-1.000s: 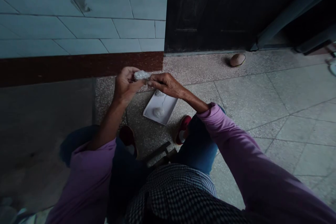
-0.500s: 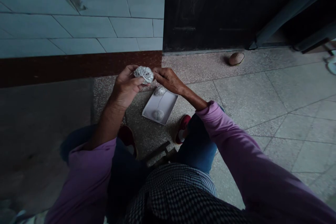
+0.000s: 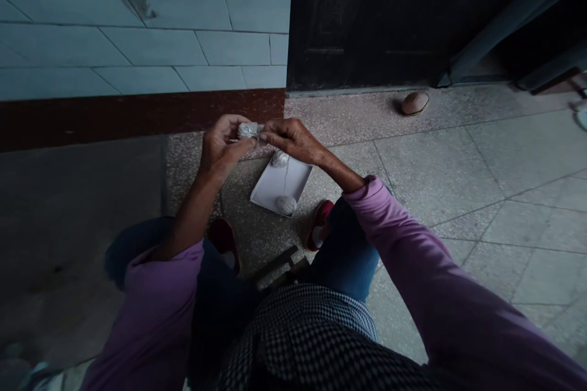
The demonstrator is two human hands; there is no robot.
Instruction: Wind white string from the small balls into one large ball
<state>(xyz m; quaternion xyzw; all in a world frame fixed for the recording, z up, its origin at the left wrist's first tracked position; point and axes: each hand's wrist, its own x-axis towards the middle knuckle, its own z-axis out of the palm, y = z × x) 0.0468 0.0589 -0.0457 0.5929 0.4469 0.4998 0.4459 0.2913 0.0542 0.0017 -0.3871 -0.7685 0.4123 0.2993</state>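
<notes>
My left hand (image 3: 221, 145) is closed around a small pale ball of thread (image 3: 248, 130), held up in front of me over the floor. My right hand (image 3: 292, 140) is pinched at the ball's right side, and a thin strand runs down from it. Below the hands lies a white tray (image 3: 270, 188) on the floor with two more thread balls on it: one at the far end (image 3: 279, 159), one at the near edge (image 3: 286, 204). I am seated, knees apart, with red shoes (image 3: 320, 225) either side of the tray.
A tiled wall with a dark red skirting (image 3: 137, 116) stands on the left, a dark door (image 3: 376, 18) ahead. A small round brown object (image 3: 415, 102) lies at the door's foot. A wooden stool edge (image 3: 279, 266) shows between my legs.
The ball in my left hand has been turned, so it now shows edge-on again. The near thread ball on the tray has rolled slightly to the right.
</notes>
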